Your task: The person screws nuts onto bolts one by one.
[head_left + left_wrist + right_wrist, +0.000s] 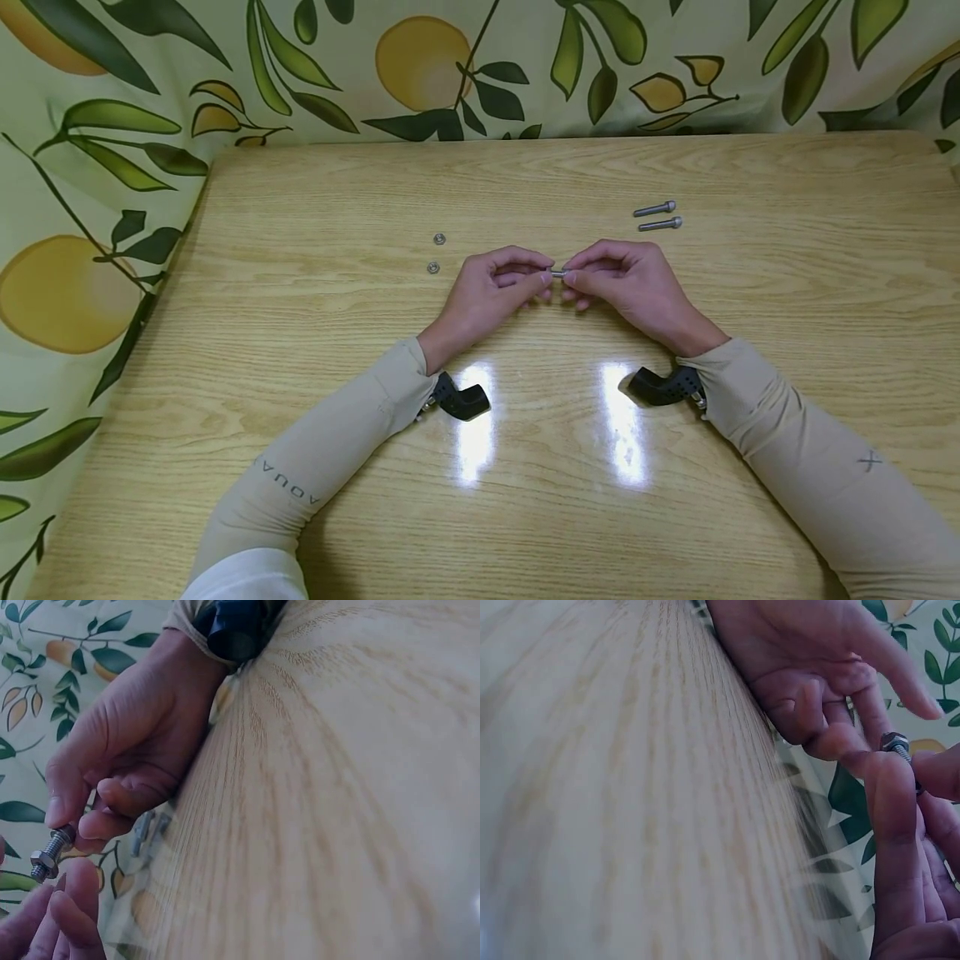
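My right hand (636, 282) pinches a small bolt (558, 273) by its head end between thumb and fingertips, over the wooden table. Threaded on the bolt's free end is a hex nut (43, 862), a short piece of thread showing past it. My left hand (491, 287) is right at that end, its fingertips beside the nut. In the right wrist view the left thumb (919, 701) stands apart from the nut. Two loose nuts, a farther nut (439, 239) and a nearer nut (432, 267), lie left of the hands.
Two more bolts, an upper bolt (655, 208) and a lower bolt (661, 224), lie side by side behind my right hand. A leaf-and-fruit patterned cloth (465, 67) hangs along the back and left of the wooden table (337, 217). Black wrist devices protrude from both sleeves.
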Available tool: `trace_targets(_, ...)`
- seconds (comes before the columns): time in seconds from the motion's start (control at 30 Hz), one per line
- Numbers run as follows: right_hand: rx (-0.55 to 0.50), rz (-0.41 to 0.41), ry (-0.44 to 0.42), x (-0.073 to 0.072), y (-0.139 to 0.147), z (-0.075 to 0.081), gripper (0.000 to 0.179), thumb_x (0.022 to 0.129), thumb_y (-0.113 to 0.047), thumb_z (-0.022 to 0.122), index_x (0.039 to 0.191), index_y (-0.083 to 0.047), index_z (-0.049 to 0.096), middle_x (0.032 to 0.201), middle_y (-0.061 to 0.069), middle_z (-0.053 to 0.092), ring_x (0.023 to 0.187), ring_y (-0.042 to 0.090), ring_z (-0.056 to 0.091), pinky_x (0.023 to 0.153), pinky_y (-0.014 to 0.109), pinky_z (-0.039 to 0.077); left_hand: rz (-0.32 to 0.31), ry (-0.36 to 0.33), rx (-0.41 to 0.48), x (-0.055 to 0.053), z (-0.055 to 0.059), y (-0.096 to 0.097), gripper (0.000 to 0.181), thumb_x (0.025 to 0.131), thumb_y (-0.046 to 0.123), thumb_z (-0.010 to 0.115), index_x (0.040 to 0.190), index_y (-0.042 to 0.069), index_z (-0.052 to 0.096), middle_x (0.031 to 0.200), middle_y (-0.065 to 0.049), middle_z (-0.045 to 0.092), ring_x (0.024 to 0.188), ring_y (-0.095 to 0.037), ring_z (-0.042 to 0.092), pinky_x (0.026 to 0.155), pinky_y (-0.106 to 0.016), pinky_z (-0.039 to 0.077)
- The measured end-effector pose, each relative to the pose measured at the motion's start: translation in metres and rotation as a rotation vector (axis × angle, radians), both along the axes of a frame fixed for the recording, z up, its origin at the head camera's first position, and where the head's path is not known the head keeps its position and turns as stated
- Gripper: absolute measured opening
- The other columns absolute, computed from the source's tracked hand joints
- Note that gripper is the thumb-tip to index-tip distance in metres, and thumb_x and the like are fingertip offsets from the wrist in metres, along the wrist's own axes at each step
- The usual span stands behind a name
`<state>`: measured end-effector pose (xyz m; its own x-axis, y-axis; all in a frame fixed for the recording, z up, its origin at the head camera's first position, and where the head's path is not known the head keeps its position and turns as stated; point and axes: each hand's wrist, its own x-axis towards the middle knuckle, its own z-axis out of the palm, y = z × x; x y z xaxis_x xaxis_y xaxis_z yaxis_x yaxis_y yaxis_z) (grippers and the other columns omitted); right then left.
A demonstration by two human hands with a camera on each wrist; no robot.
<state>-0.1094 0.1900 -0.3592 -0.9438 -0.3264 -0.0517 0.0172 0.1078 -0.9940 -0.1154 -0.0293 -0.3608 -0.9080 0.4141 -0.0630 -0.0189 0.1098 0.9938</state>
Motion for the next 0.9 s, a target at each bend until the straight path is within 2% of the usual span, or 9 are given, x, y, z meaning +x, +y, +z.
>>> trace_targets(0.2, -0.023, 0.009, -0.004, 0.0002, 0.001, 0.0006, 0.026, 0.089, -0.018, 0.071, 0.103, 0.004, 0.066, 0.086, 0.009, 0.077, 0.076, 0.018, 0.074, 0.066, 0.029, 0.059, -0.012, -0.022, -0.074, 0.0007, 0.004, 0.0001, 0.026, 0.095, 0.034, 0.063, 0.11, 0.014, 0.068, 0.091, -0.009, 0.074, 0.074, -0.017, 0.068, 0.059, -0.024, 0.05)
trace_targets(0.3, -0.04, 0.012, -0.001, 0.0003, 0.0015, 0.0002, 0.025, 0.089, -0.016, 0.071, 0.102, 0.004, 0.066, 0.086, 0.011, 0.076, 0.076, 0.018, 0.074, 0.067, 0.029, 0.059, -0.041, -0.001, -0.087, 0.001, 0.0037, -0.0001, 0.028, 0.092, 0.032, 0.067, 0.115, 0.015, 0.066, 0.09, -0.007, 0.073, 0.074, -0.019, 0.068, 0.061, -0.024, 0.051)
trace_targets(0.4, -0.048, 0.012, 0.002, 0.0004, 0.0016, -0.0002, 0.025, 0.088, -0.015, 0.072, 0.101, 0.005, 0.066, 0.087, 0.012, 0.076, 0.076, 0.017, 0.074, 0.067, 0.029, 0.06, -0.053, 0.013, -0.098, 0.0008, 0.0027, -0.0004, 0.028, 0.093, 0.035, 0.066, 0.115, 0.016, 0.067, 0.09, -0.005, 0.073, 0.074, -0.018, 0.068, 0.063, -0.025, 0.052)
trace_targets(0.5, -0.065, 0.016, 0.002, 0.0009, 0.0019, -0.0006, 0.024, 0.088, -0.014, 0.072, 0.101, 0.005, 0.066, 0.087, 0.011, 0.076, 0.077, 0.016, 0.074, 0.067, 0.028, 0.06, -0.051, 0.013, -0.088, 0.0008, 0.0024, -0.0005, 0.026, 0.095, 0.034, 0.064, 0.112, 0.016, 0.067, 0.09, -0.007, 0.073, 0.074, -0.018, 0.068, 0.062, -0.026, 0.053)
trace_targets(0.6, -0.084, 0.023, -0.001, 0.0011, 0.002, -0.0008, 0.023, 0.088, -0.013, 0.072, 0.101, 0.006, 0.065, 0.087, 0.01, 0.076, 0.078, 0.016, 0.074, 0.067, 0.028, 0.06, -0.064, 0.013, -0.075, 0.0008, 0.0027, -0.0005, 0.03, 0.093, 0.032, 0.066, 0.118, 0.016, 0.065, 0.094, -0.007, 0.072, 0.076, -0.019, 0.068, 0.066, -0.028, 0.054)
trace_targets(0.73, -0.087, 0.024, -0.005, 0.0011, 0.002, -0.001, 0.023, 0.088, -0.013, 0.072, 0.1, 0.006, 0.065, 0.087, 0.01, 0.076, 0.078, 0.016, 0.075, 0.067, 0.028, 0.06, -0.072, 0.004, -0.094, 0.0011, 0.0036, -0.0005, 0.031, 0.094, 0.036, 0.064, 0.117, 0.016, 0.066, 0.095, -0.005, 0.073, 0.078, -0.019, 0.069, 0.066, -0.028, 0.055)
trace_targets(0.9, -0.091, 0.022, -0.016, 0.0008, 0.0017, -0.0012, 0.023, 0.087, -0.012, 0.073, 0.099, 0.006, 0.066, 0.086, 0.009, 0.076, 0.077, 0.016, 0.075, 0.067, 0.027, 0.06, -0.08, -0.005, -0.063, 0.001, 0.0032, -0.0008, 0.027, 0.091, 0.027, 0.07, 0.115, 0.015, 0.066, 0.097, -0.006, 0.072, 0.079, -0.02, 0.07, 0.07, -0.03, 0.057)
